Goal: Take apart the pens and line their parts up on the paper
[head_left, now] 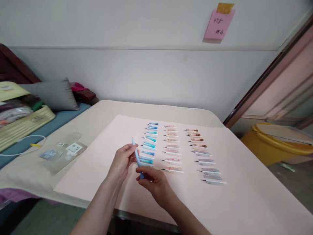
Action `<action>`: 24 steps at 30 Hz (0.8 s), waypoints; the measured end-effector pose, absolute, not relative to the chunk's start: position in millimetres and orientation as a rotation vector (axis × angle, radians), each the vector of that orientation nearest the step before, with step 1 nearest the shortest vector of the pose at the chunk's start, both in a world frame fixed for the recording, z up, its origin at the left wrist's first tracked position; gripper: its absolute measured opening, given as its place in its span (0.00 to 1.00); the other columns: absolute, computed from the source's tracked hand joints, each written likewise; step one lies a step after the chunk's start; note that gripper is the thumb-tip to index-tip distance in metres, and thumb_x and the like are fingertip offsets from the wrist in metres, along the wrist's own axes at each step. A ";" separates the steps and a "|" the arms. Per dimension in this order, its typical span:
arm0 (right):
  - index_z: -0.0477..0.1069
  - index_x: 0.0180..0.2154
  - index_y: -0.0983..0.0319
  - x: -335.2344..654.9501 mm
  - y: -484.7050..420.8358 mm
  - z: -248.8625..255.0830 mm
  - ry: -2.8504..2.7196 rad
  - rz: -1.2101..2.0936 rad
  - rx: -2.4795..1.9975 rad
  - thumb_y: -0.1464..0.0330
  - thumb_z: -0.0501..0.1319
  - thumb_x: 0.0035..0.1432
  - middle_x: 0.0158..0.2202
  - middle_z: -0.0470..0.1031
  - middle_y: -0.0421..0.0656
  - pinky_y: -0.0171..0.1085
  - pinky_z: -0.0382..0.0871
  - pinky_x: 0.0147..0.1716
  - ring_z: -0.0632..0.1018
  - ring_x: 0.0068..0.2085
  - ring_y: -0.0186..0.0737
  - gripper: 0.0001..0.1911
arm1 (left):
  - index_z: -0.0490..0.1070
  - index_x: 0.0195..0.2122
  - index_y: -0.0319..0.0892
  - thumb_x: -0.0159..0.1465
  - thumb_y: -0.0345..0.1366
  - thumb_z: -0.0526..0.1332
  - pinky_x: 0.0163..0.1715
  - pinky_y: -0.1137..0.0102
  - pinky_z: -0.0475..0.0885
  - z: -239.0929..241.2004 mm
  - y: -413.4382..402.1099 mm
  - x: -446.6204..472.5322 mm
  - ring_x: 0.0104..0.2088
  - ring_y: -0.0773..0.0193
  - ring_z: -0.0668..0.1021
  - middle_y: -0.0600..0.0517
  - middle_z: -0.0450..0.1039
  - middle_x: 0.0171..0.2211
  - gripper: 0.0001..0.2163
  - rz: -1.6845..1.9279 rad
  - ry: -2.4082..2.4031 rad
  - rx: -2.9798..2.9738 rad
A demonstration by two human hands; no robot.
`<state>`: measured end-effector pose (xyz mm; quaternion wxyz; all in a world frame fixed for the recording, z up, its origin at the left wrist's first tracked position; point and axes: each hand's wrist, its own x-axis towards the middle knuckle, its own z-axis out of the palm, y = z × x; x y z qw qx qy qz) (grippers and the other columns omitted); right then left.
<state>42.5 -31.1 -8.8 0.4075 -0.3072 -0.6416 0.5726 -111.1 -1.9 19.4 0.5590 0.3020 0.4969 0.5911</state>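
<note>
A light blue pen (136, 154) is held up at a tilt over the pink sheet, its thin tip pointing up and away from me. My left hand (124, 160) pinches its upper part from the left. At its lower end, by a darker blue cap, the fingers of my right hand (154, 182) close round it. Just beyond my hands lies a column of blue and teal refills with dark tips (149, 140). Further right are a column of pinkish refills (171, 147) and a column of brown and grey ones (206, 163).
The pink sheet (244, 195) covers much of the cream table (156, 107). Clear plastic bags (65, 153) lie at the left. Beyond them are a cream box (29, 125), a white cable (22, 153) and a grey cushion (55, 94). A yellow bin (259, 147) stands at the right.
</note>
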 end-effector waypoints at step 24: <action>0.66 0.49 0.62 44.9 -30.4 -31.1 -1.981 1.257 -1.215 0.68 0.54 0.53 0.42 0.74 0.46 0.38 0.68 0.33 0.75 0.30 0.39 0.21 | 0.72 0.37 0.45 0.58 0.31 0.49 0.38 0.58 0.61 -13.6 7.5 -236.8 0.43 0.50 0.71 0.43 0.72 0.39 0.13 0.400 2.833 1.151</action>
